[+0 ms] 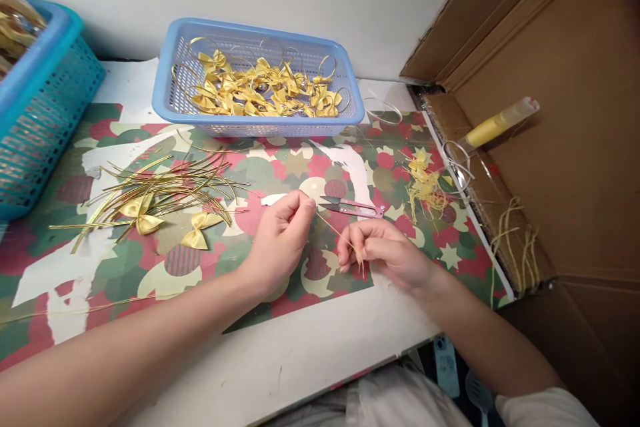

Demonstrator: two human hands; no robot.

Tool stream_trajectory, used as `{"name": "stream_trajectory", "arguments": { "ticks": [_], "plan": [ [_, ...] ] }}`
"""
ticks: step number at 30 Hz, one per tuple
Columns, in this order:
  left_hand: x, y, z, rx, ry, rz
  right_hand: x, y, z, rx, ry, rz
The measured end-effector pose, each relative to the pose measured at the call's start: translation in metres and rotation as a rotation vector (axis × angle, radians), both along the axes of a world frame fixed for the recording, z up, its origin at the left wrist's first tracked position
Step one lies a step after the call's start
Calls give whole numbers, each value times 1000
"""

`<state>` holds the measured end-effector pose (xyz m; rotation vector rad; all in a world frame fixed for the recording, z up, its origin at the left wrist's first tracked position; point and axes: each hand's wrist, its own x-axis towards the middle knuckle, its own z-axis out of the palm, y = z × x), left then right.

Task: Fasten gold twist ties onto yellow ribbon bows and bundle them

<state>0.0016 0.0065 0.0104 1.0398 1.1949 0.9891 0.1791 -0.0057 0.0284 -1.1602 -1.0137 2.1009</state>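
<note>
Taking the clock from between our hands, with twelve pointing away from us, we have a thin golden-yellow strand [333, 225] stretched across the middle, slanting from about ten to four. Our left hand [280, 237] pinches its upper end between thumb and forefinger; our right hand [387, 252] grips near the lower, frayed end with thumb and fingertips. The step in hand looks like keeping the strand straight between the two pinches; we judge that any next move calls for a steady, light pull, as something this fine could slip or snag. Just beyond our fingers, towards one, a pair of pink-handled metal snips [345, 209] lies with its blades apart on the red, green and cream patterned sheet [295, 160]. Towards nine and ten are a loose heap of shiny gold cords [170, 190] and two yellow satin bows [145, 223]. Near eleven stands a blue perforated plastic basket [260, 119] holding many yellow bows with gold loops, and at two lies a tangle of yellow scraps [425, 190].
</note>
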Motion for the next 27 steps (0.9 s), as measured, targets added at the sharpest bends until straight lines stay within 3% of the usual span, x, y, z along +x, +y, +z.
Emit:
{"name": "stream_trajectory", "arguments": {
  "ticks": [7,9,11,14,16,18,23,27],
  "plan": [
    [-1,1,1,19,14,-9,1,-1,-1,57,-3,24],
    [-2,-1,1,61,40,-36,3,0,1,136,-37,13],
    [-3,-4,1,109,60,-96,7,2,6,333,-159,-66],
    [-4,-8,2,139,70,-195,18,7,13,783,-504,-250],
    [-4,-10,2,132,63,-247,26,11,15,1018,-704,-276],
    [-4,-12,4,135,36,-339,31,13,14,1148,-813,-218],
    [-5,-17,11,181,-47,-810,29,14,4,1331,-792,-41],
    [-5,-21,15,99,-102,-939,28,17,-3,1361,-812,14]
  ]
}}
